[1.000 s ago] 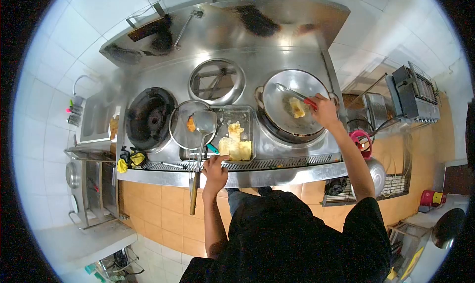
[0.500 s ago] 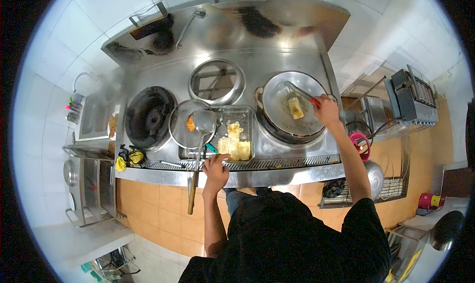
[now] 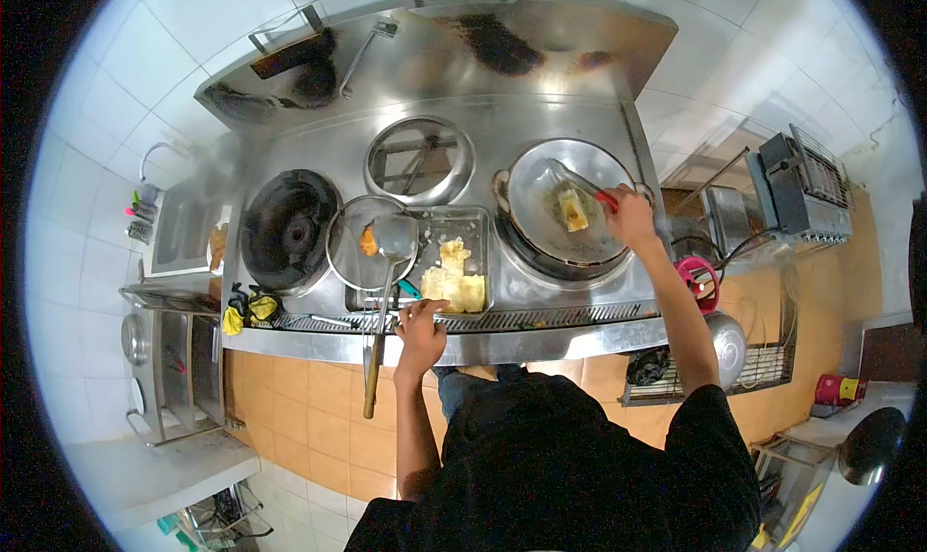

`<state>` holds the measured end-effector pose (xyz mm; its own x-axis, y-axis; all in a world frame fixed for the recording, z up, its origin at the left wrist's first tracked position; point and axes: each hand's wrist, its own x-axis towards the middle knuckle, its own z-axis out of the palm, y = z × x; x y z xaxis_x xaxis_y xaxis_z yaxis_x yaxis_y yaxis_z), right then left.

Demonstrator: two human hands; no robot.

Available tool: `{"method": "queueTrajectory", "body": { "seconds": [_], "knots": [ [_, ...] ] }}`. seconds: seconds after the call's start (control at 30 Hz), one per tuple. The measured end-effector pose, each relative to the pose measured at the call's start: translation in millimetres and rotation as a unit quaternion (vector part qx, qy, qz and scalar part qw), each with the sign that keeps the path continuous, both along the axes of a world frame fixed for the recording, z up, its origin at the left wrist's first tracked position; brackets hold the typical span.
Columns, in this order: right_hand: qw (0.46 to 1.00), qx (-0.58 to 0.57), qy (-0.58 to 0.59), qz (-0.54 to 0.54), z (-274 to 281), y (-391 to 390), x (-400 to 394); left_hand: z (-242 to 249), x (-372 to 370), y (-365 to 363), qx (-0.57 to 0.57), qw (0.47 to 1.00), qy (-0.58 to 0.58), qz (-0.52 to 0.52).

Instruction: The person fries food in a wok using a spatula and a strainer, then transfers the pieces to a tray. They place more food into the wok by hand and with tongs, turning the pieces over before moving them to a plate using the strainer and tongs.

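- Right hand (image 3: 631,216): my fingers are closed round the red grip of a metal utensil (image 3: 581,182), held over the wide pan (image 3: 531,209); left hand (image 3: 422,335) lies loosely bent at the near edge of the metal tray (image 3: 473,226); whether it has hold of anything, I cannot tell.
- Utensil axis: slants from my right hand toward the far left of the pan, tip foremost, red end at my palm.
- Yellow food piece (image 3: 574,210): in the pan, just below the utensil; long axis runs roughly near to far, leaning slightly.
- Surface: stainless-steel counter (image 3: 550,117); more pale yellow food (image 3: 454,289) sits in the tray; a round strainer (image 3: 346,262) overlaps the tray's left side, with a long-handled turner (image 3: 372,378) across it.
- Room: white tiled walls (image 3: 193,21); orange floor tiles (image 3: 328,407).
- Hard to make out: the grip's end is hidden in my right hand; tongs or turner, uncertain; contact between utensil and food, unclear; left fingertips against the tray food, likewise.
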<state>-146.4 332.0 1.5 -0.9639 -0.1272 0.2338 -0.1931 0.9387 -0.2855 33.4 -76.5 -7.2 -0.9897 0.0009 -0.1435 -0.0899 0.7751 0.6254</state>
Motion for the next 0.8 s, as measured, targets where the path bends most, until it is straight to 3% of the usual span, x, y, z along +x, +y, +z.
{"method": "queueTrajectory", "body": {
  "seconds": [0.17,0.37,0.43,0.57,0.8],
  "knots": [
    [0.998,0.009,-0.038,0.044,12,8,14,8,-3,1,-0.004,1.0,-0.015,0.006],
    [0.997,-0.035,0.074,0.001,30,34,59,-2,5,-11,0.013,0.999,-0.018,0.026],
    [0.998,0.049,-0.031,-0.017,22,48,71,-10,5,-11,0.018,1.0,-0.008,0.014],
    [0.999,0.028,-0.013,-0.016,28,53,85,-4,-3,-6,0.017,1.0,-0.004,0.002],
    [0.986,0.153,-0.065,-0.015,49,59,85,6,-9,0,0.002,0.999,-0.035,-0.003]
  ]
}}
